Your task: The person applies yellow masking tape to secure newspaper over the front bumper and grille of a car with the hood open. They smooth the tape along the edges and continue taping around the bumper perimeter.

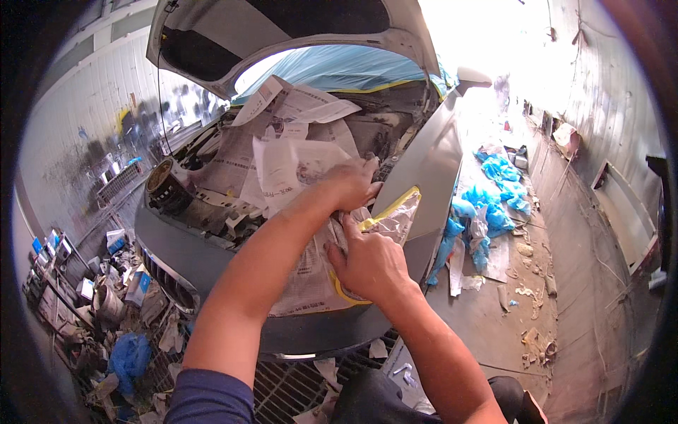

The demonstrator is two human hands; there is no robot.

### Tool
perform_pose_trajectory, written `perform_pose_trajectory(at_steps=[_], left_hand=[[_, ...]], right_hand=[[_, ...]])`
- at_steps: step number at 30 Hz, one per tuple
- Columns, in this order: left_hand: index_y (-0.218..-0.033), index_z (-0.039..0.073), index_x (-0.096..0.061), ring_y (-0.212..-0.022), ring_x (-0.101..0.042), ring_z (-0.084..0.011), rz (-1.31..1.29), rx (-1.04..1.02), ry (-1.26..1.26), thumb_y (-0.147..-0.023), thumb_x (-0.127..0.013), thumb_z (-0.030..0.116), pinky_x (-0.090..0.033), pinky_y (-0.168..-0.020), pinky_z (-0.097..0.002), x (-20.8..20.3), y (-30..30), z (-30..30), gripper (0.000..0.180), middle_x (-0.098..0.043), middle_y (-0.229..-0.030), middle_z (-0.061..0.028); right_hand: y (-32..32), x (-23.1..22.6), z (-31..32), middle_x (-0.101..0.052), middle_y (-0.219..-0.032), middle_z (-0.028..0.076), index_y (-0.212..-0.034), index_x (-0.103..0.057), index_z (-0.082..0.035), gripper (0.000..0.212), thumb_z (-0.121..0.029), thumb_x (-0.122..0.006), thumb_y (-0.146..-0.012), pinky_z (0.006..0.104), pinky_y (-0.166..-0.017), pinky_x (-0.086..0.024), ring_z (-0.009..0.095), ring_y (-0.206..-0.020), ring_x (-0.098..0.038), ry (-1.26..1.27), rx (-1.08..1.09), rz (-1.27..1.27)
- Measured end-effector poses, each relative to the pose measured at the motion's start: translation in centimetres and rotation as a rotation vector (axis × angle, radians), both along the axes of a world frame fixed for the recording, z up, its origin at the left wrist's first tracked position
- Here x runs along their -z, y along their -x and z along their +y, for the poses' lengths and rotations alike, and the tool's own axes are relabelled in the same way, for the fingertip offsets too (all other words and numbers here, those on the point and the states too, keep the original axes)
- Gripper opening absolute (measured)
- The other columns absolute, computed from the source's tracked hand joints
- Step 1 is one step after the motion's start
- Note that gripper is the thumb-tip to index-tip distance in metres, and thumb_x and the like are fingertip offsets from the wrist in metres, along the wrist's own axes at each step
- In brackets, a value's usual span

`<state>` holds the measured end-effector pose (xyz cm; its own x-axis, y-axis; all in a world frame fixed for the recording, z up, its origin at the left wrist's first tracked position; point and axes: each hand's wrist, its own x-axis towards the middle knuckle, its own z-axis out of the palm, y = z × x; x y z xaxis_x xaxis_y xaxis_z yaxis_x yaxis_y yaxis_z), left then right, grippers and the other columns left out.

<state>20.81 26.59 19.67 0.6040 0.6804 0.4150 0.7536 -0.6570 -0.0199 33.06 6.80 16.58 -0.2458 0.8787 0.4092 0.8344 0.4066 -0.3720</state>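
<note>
A grey car front with its hood (395,53) raised stands before me, newspaper sheets (286,169) spread over the engine bay. My left hand (355,180), smeared by motion, reaches across the newspaper near the fender (424,148); whether it grips the paper is unclear. Just below it, my right hand (372,263) lies against the newspaper at the front corner, index finger stretched and thumb apart. Yellow masking tape (393,207) edges the covering beside the fender. More yellow tape shows under my right hand, above the bumper (191,247).
Blue plastic sheeting (494,187) lies crumpled along the right side of the car. Boxes and scrap crowd the left, with a blue bag (129,360) among them. A floor grating (279,385) lies below the bumper. Blue film (318,67) covers the windscreen area.
</note>
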Motion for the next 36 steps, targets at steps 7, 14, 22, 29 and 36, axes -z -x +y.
perform_pose_trajectory(at_steps=[7, 14, 22, 29, 36], left_hand=[[-0.109, 0.003, -0.081, -0.104, -0.078, -0.0432, -0.014, 0.141, 0.035, -0.099, -0.075, 0.023, -0.060, -0.093, -0.0522, -4.9, 1.0, -9.4, 0.023, -0.080, -0.111, -0.0207], [-0.102, 0.005, -0.087, -0.125, -0.072, -0.0382, -0.186, 0.224, 0.219, -0.103, -0.072, 0.027, -0.056, -0.107, -0.0472, -1.6, 3.9, -10.7, 0.027, -0.079, -0.130, -0.0160], [-0.120, 0.012, -0.090, -0.149, -0.057, -0.0351, -0.044, 0.249, 0.183, -0.109, -0.069, 0.029, -0.046, -0.124, -0.0472, -0.8, 4.9, -10.8, 0.029, -0.067, -0.159, -0.0142], [-0.135, 0.012, -0.084, -0.153, -0.055, -0.0369, -0.024, 0.264, 0.161, -0.109, -0.068, 0.025, -0.046, -0.125, -0.0489, -0.5, 4.7, -11.2, 0.033, -0.063, -0.163, -0.0166], [-0.139, 0.001, -0.079, -0.154, -0.054, -0.0430, 0.010, 0.294, 0.198, -0.100, -0.070, 0.014, -0.045, -0.126, -0.0543, -0.6, 4.9, -10.6, 0.042, -0.063, -0.162, -0.0200]], right_hand=[[0.0, 0.8, 0.4, -0.080, -0.092, 0.029, -0.163, -0.053, 0.000, 0.074, -0.050, -0.063, -0.109, 0.0587, -0.083, -0.063, 0.048, -0.090, -0.080, -0.025, -0.002, 0.009], [-4.1, 2.7, -2.6, -0.078, -0.091, 0.032, -0.154, -0.061, -0.004, 0.060, -0.042, -0.069, -0.108, 0.0593, -0.081, -0.062, 0.051, -0.091, -0.079, -0.001, -0.204, 0.241], [-12.4, 7.5, -7.6, -0.063, -0.066, 0.013, -0.156, -0.063, -0.005, 0.057, -0.023, -0.079, -0.105, 0.0360, -0.060, -0.051, 0.015, -0.059, -0.059, 0.209, -0.276, 0.433], [-10.8, 5.5, -1.3, -0.070, -0.073, 0.019, -0.171, -0.046, -0.010, 0.076, -0.031, -0.077, -0.105, 0.0462, -0.059, -0.059, 0.036, -0.059, -0.072, -0.139, -0.278, 0.385], [-10.2, 6.5, 3.2, -0.058, -0.066, 0.002, -0.167, -0.058, -0.019, 0.073, -0.041, -0.078, -0.101, 0.0395, -0.046, -0.057, 0.021, -0.049, -0.066, -0.154, -0.342, 0.175]])
